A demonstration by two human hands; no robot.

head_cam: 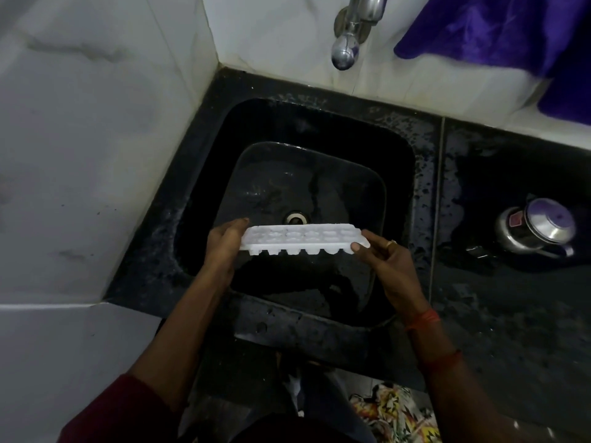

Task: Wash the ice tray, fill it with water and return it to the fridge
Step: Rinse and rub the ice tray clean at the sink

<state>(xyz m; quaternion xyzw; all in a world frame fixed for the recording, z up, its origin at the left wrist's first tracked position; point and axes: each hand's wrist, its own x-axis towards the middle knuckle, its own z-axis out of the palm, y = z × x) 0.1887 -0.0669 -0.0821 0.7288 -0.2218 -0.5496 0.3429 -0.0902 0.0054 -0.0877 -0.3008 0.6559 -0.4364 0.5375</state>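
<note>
White ice tray point(303, 239), ends gripped by left hand point(224, 247) and right hand point(387, 263) (above sink point(398, 187)).

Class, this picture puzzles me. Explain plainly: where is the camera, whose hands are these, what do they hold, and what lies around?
No machine here: one wide camera on a person's head looks down at their own hands. The left hand and right hand hold a white ice tray by its ends over a black sink. A tap juts from the wall above. On the counter to the right stands a steel pot; a purple cloth is at the top right.
</note>
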